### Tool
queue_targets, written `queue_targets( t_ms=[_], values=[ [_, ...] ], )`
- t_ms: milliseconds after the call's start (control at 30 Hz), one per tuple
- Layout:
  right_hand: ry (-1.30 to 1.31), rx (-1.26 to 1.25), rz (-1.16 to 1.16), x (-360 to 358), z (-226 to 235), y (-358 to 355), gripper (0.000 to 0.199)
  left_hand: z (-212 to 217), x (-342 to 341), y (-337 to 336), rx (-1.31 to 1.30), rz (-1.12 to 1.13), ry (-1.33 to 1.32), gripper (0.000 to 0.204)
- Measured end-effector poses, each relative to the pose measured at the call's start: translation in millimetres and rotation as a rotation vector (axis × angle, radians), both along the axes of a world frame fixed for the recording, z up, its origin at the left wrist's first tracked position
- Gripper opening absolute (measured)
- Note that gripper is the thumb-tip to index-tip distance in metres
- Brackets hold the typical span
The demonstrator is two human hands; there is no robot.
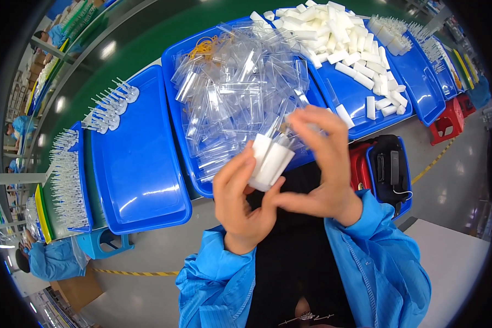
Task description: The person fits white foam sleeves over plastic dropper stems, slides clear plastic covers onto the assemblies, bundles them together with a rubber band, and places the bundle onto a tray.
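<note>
My left hand (238, 191) is closed around a small bundle of white sleeve-like pieces (270, 164), held tilted above the near edge of a blue tray. Clear plastic parts stick out of the bundle's far end. Curved over the right side of the bundle is my right hand (325, 164), thumb and fingers wide apart. Its fingertips are slightly blurred beside the clear ends, where a small tan-yellow bit shows; whether they grip it is unclear. Behind the bundle, a heap of clear plastic sleeves (240, 82) fills the blue tray (172, 109), with yellow rubber bands (203, 48) at its far left.
White pieces (333, 33) are piled in the tray on the right. The left tray (139, 164) holds several clear-stemmed parts (112, 104) at its far end. More stemmed parts (65, 180) stand farther left. A red stool (447, 123) and a black bag (391, 169) lie to the right.
</note>
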State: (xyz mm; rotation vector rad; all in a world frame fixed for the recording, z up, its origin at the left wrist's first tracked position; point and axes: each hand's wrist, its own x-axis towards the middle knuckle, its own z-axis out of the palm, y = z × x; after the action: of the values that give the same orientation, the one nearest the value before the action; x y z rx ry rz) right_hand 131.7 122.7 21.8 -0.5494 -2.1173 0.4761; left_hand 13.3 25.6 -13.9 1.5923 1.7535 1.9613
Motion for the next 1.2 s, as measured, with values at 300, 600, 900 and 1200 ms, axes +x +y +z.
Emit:
queue_targets(
  t_ms=[300, 600, 900, 1200],
  values=[
    [-0.225, 0.015, -0.173, 9, -3, 73, 0.02, 11, -14, -15, -0.008, -0.224, -0.341, 0.034],
    [0.106, -0.192, -0.064, 4, -1, 66, 0.034, 7, -13, -21, 0.055, -0.152, -0.363, 0.015],
    [0.263, -0.598, 0.401, 15, 1, 16, 0.026, 11, -12, -14, 0.057, -0.085, -0.211, 0.018],
    [0.356, -0.804, 0.549, 20, 12, -12, 0.027, 9, -10, -14, 0.001, -0.046, -0.21, 0.035]
  ],
)
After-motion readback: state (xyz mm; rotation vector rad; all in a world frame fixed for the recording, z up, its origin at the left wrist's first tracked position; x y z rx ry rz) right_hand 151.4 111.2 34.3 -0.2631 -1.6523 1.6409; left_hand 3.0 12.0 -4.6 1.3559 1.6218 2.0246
